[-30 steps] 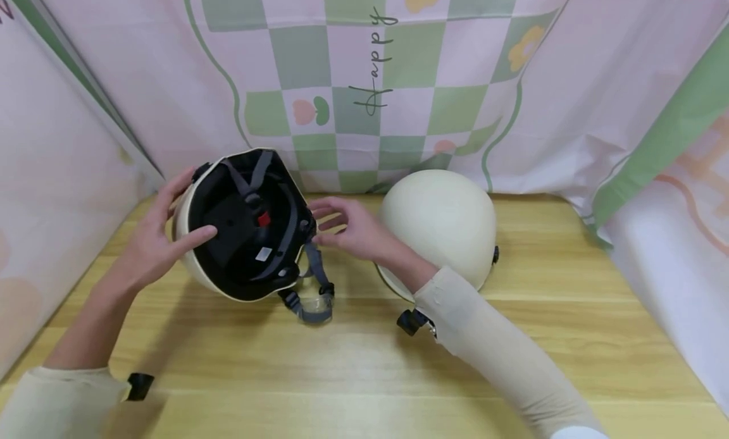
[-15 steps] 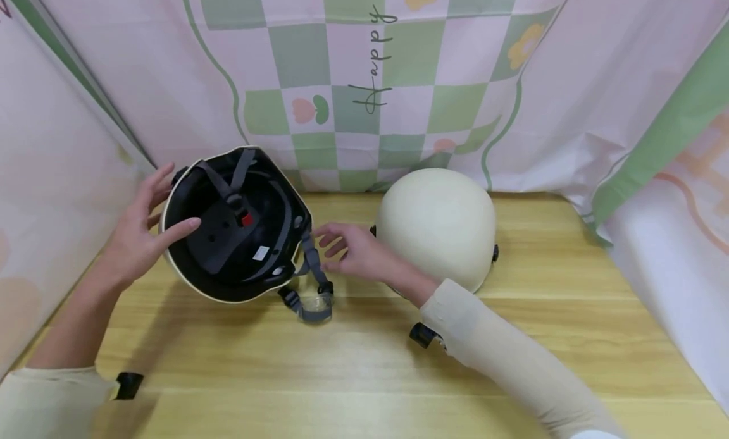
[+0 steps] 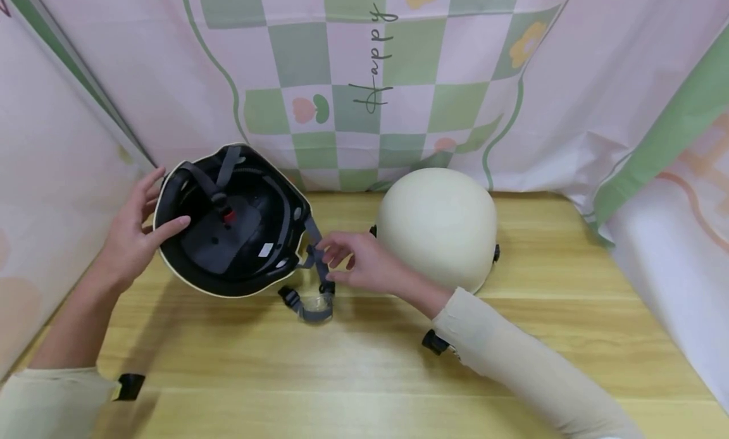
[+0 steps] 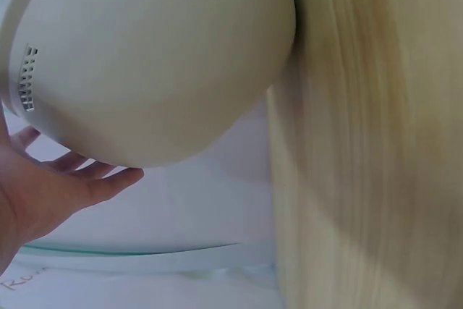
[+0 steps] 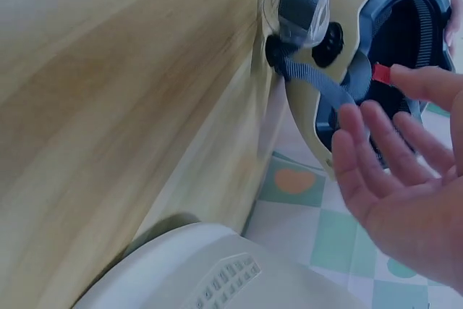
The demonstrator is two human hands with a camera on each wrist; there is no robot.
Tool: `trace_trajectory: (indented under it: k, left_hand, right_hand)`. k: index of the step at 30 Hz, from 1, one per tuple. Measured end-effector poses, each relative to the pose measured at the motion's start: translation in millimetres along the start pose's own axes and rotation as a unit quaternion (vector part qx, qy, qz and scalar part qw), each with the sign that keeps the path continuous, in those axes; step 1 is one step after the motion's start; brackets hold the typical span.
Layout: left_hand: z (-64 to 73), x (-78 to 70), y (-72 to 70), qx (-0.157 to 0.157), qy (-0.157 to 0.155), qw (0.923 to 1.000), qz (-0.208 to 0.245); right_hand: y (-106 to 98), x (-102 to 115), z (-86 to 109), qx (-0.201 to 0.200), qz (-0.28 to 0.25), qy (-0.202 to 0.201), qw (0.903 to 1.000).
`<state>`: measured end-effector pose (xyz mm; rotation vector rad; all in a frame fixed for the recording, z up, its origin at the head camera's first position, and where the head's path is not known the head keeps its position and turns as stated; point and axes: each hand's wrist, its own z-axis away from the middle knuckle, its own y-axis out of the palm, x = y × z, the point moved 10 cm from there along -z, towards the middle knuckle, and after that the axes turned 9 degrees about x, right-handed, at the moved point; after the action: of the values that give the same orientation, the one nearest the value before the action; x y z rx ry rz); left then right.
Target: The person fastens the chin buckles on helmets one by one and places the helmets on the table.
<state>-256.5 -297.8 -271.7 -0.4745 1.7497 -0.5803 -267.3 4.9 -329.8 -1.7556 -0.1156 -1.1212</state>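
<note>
In the head view a cream helmet (image 3: 250, 236) lies tipped with its black padded inside facing me. My left hand (image 3: 128, 233) grips its left rim, thumb over the edge and fingers on the outer shell; the left wrist view shows those fingers along the cream shell (image 4: 166, 56). Grey chin straps and a red buckle piece (image 3: 229, 217) show inside. A grey strap (image 3: 321, 271) hangs from the helmet's right side to the table. My right hand (image 3: 364, 262) is beside that strap, fingers loosely bent and fingertips right at it.
A second cream helmet (image 3: 438, 227), dome up, stands on the wooden table (image 3: 364, 376) right behind my right forearm. A patterned curtain (image 3: 353, 59) hangs along the back and sides. A clear-wrapped strap loop (image 3: 316, 309) lies on the table.
The held helmet has turned and shifted left with my left hand, its inside facing me more. My right hand has come down from the rim to the hanging strap.
</note>
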Motion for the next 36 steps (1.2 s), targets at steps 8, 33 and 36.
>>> trace_trajectory:
  k: [8, 33, 36]
  left_hand:
    - [2.2, 12.2, 9.8, 0.005, 0.001, 0.9993, 0.037]
    - [8.5, 31.3, 35.0, 0.049, -0.03, 0.9948, 0.083]
    - [8.4, 30.8, 36.0, 0.05, -0.027, 0.9947, 0.085]
  right_hand:
    - [4, -4, 6.8, 0.013, 0.007, 0.017, 0.9998]
    - [37, -7, -6.5, 0.134, 0.157, 0.022, 0.9782]
    - [41, -9, -5.6, 0.145, 0.16, 0.022, 0.9762]
